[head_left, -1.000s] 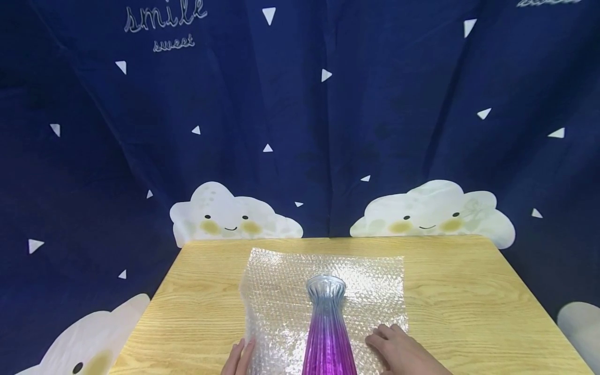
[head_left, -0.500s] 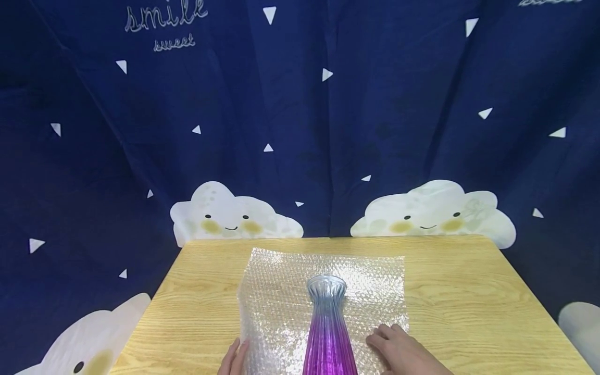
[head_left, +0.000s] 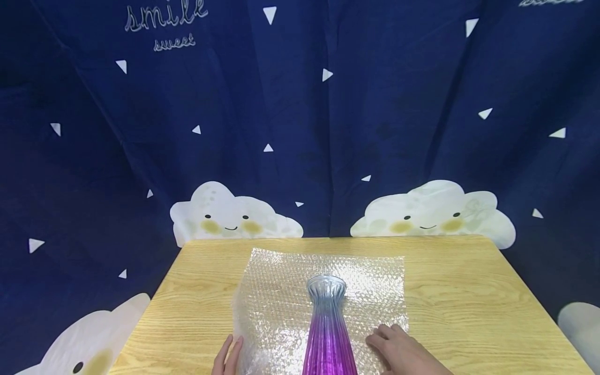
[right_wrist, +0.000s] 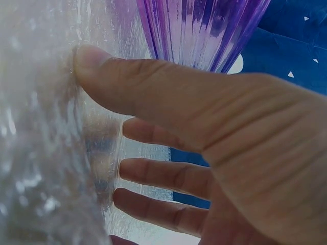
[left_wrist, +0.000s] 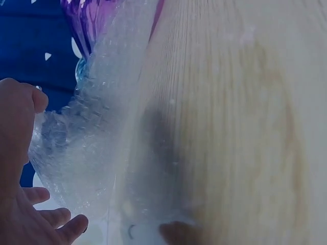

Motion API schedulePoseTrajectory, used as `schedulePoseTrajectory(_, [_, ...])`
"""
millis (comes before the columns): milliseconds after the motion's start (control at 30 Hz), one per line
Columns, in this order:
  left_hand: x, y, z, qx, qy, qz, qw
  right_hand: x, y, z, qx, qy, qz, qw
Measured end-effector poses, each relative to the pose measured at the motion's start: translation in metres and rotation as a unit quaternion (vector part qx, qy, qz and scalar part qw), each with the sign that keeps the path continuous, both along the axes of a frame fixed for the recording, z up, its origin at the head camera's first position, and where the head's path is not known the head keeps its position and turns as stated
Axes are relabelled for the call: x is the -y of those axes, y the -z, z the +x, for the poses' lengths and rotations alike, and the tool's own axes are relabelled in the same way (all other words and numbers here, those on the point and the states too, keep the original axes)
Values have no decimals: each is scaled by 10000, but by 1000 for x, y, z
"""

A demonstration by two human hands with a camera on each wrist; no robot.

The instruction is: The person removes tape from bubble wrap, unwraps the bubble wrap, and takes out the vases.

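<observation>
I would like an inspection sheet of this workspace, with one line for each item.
Surface: wooden table, visible grain.
Job's things: purple vase, paler toward its rim, on clear bubble wrap.
Clutter: nothing seen.
Hands: left hand at the wrap's left edge, fingers apart, firm contact unclear; right hand rests its thumb and fingertips on the wrap.
Cables: nothing seen.
Surroundings: navy fabric with printed clouds and white triangles.

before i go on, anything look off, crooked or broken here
I see nothing spilled or broken. Only the bubble wrap looks uneven: its left edge bulges outward beside the left hand, whereas the far edge runs fairly straight. The vase's near end is out of frame, so I can't check it.
</observation>
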State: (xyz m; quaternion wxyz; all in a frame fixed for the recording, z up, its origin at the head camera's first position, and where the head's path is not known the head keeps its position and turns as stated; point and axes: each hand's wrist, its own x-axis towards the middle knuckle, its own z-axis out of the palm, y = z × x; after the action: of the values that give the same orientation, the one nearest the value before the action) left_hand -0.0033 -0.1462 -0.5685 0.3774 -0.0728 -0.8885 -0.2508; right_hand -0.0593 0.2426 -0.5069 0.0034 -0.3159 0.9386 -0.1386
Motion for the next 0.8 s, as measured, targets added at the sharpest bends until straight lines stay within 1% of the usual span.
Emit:
schedulePoseTrajectory(33, [0,-1,0,7,15,-47,10000,0,0,0,-31,-4,-5,10000])
schedulePoseTrajectory(100, [3,0,-2,-124,43,-179,9998,0,0,1,-109,-29,-36,9999])
schedulePoseTrajectory(167, [7,6,-4,-326,105,-217,9992,-1,0,1,-178,-65,-67,9998])
schedulePoseTrajectory(233, [13,17,-7,-407,112,-190,9989,-1,0,1,-159,-83,-75,9998])
schedulePoseTrajectory(333, [20,34,-10,-266,74,-47,9996,-1,-1,0,-71,-60,-9,10000])
schedulePoseTrajectory(367, [21,39,-10,-112,21,5,9999,-1,-1,0,-8,-42,16,10000])
schedulePoseTrajectory(433, [23,48,-10,79,-26,79,9999,-1,-1,0,66,-24,54,10000])
schedulePoseTrajectory(533, [26,59,-9,300,-9,225,9993,-1,-2,1,81,-23,77,9999])
schedulePoseTrajectory(600, [29,65,-10,268,29,139,9995,0,-3,1,44,-28,86,9999])
schedulePoseTrajectory(667, [34,73,-12,62,117,-60,9999,0,-3,1,11,-31,93,10000])
schedulePoseTrajectory(733, [38,81,-14,-41,129,-209,9997,0,-3,1,39,-14,92,9999])
schedulePoseTrajectory(800, [39,76,-13,24,79,-408,9991,0,-3,1,79,2,94,9999])
